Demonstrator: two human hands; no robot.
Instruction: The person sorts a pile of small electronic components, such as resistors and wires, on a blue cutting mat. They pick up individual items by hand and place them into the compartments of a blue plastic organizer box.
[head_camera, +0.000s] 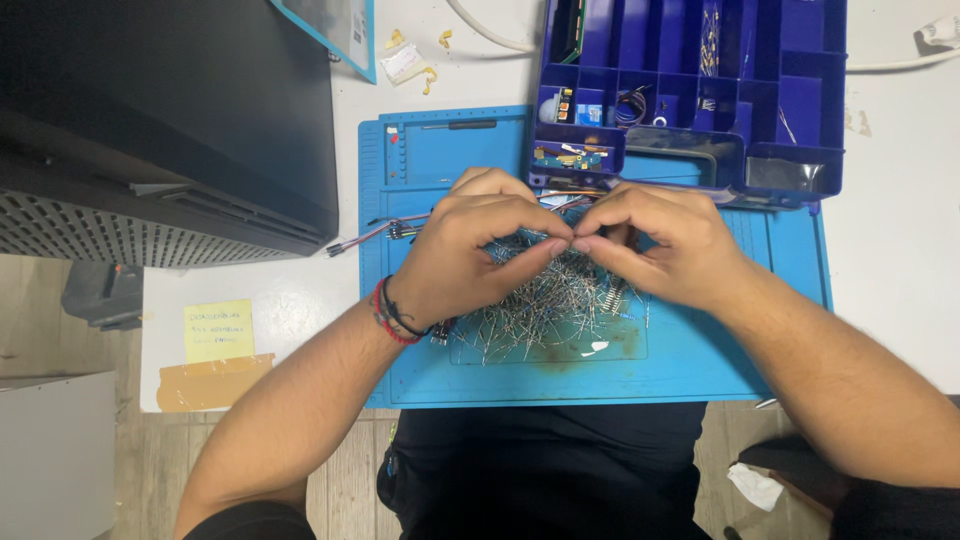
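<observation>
I see both hands meeting over a heap of small wire-legged components (545, 305), probably resistors, spread on the blue silicone work mat (690, 365). Left hand (465, 250) is curled, thumb and forefinger pinched narrow at the tips; right hand (655, 245) is pinched the same way, fingertips touching the left's. Something thin sits between the two pinches, most likely one component's lead, but it is too small for me to tell for sure. Left wrist wears red and black bracelets (395, 312). Jumper wires (375, 235) lie on the mat's left edge, just beside the left hand. A purple compartment organizer box (790, 110) overlaps the mat's top right, right behind the knuckles, small parts in several bins. A large black device (160, 120) fills the upper left; a yellow sticky note (218, 330) lies on the white table (900, 250) below it.
</observation>
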